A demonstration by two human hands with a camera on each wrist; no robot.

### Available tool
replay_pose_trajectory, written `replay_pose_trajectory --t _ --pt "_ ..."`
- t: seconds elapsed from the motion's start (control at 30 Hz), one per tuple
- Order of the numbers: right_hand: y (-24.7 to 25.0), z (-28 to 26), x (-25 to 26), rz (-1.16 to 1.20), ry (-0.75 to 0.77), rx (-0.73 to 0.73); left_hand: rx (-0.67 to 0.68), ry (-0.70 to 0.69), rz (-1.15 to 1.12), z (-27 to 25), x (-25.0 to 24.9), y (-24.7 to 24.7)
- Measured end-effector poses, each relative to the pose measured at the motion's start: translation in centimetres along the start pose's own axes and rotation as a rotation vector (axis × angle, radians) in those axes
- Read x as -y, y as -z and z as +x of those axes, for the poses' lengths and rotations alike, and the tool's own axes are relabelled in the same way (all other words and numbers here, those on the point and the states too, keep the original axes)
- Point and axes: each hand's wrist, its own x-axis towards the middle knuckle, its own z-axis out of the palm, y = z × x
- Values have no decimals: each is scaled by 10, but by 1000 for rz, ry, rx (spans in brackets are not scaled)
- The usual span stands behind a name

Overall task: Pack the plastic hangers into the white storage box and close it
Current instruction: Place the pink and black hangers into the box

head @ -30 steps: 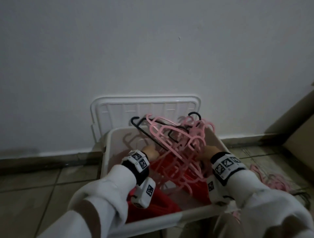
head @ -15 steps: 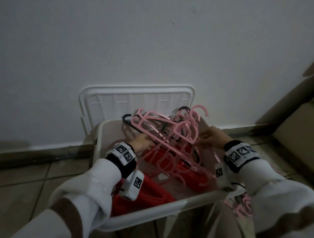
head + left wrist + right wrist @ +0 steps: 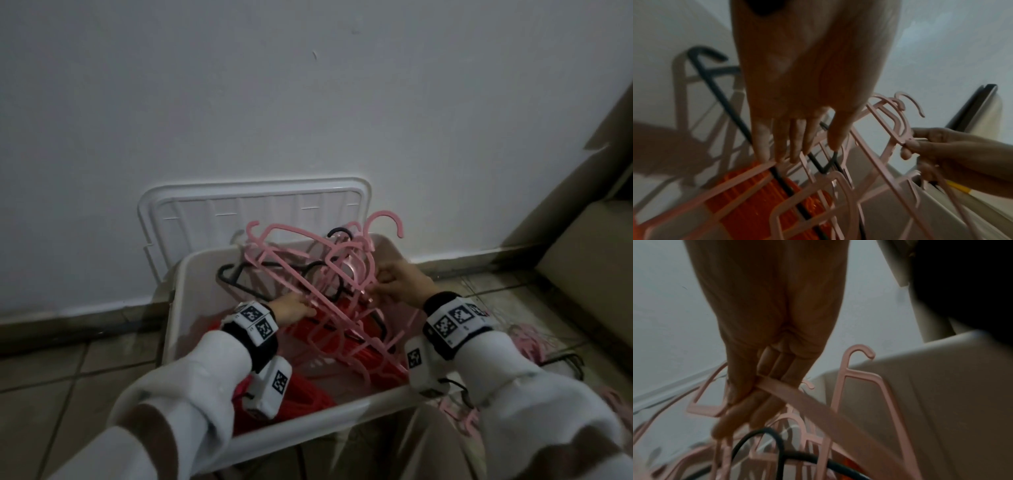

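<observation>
The pink hangers stood in a tangled bunch inside the white storage box, tilted, their hooks rising above its far rim; the box sat open on the tiled floor, just beside the wall; its lid leaned upright against that wall behind it. The right hand pinched a pink bar near the top of the bunch, fingers curled round it; the left hand lay with straight fingers on the bunch's lower bars, gripping nothing. Black hangers were threaded through the pink ones; red hangers lay stacked on the box's bottom beneath them. More pink hangers lay loose on the floor to the right of the box, near a cardboard carton.
</observation>
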Motion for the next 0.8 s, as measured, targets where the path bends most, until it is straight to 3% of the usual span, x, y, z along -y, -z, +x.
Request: replay_pose_trajectory --t 0.1,0.2,0.33,0.4,0.57,0.7,0.8 --pt "-3 3 2 97 64 -56 -5 -27 -184 -3 3 3" --pt "-4 8 4 125 21 -66 -55 -90 -301 -11 -11 -3" --pt "-4 9 2 147 29 -87 -87 -141 -201 -9 -19 -13" --pt "-3 10 -3 164 22 -155 -113 -94 -154 2 -13 -14" --pt "5 6 -6 196 5 -357 -27 -70 -105 9 -7 -15" --pt "5 5 0 294 71 -397 89 -40 -120 0 -16 -16" --pt "1 8 2 263 82 -344 9 -26 -35 -7 -14 -8"
